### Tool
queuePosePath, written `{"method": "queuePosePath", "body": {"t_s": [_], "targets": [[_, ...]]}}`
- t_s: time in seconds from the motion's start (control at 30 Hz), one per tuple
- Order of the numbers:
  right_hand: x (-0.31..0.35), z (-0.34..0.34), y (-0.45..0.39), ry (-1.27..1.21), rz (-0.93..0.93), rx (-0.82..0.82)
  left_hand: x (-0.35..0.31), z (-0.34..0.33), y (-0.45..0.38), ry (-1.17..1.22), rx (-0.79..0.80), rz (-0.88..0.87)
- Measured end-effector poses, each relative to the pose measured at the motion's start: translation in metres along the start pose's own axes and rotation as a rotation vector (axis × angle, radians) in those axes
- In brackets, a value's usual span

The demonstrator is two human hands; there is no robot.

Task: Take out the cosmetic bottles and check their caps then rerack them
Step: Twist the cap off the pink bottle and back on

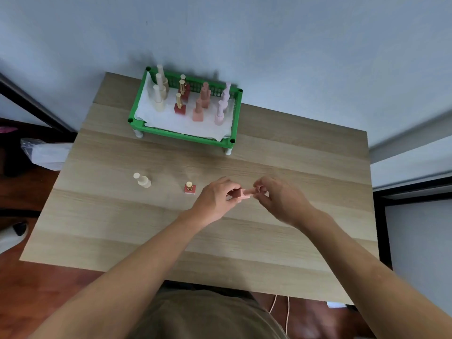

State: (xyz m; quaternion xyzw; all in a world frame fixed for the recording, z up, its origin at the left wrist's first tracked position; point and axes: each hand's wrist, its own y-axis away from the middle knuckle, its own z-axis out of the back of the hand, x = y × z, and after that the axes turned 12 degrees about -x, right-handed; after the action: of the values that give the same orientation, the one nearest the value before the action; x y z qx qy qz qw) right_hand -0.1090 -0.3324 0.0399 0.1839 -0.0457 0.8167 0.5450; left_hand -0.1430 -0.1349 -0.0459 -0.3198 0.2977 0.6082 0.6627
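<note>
The left hand [215, 199] grips the pink bottle [241, 194] by its base while the right hand [276, 199] pinches its cap, over the worktop [293, 152] at 6 o'clock from the green rack [183, 137]; a steady base and gentle twist should confirm tightness

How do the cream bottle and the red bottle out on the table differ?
The cream bottle has a round body and matching cream cap; the red bottle has a square body and gold cap. The cream bottle stands farther left, the red bottle nearer the left hand. Both stand upright, capped and untouched on the table.
</note>
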Motion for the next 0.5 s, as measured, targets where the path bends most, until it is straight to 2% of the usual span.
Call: {"method": "queuePosePath", "body": {"t_s": [0.3,0.5], "targets": [[-0.048,0.004,0.03,-0.017,-0.137,-0.038,0.018,-0.021,-0.001,-0.069,-0.013,0.048],[-0.076,0.007,0.058,-0.09,-0.236,-0.185,0.026,-0.031,-0.003,-0.033,-0.034,0.097]]}}
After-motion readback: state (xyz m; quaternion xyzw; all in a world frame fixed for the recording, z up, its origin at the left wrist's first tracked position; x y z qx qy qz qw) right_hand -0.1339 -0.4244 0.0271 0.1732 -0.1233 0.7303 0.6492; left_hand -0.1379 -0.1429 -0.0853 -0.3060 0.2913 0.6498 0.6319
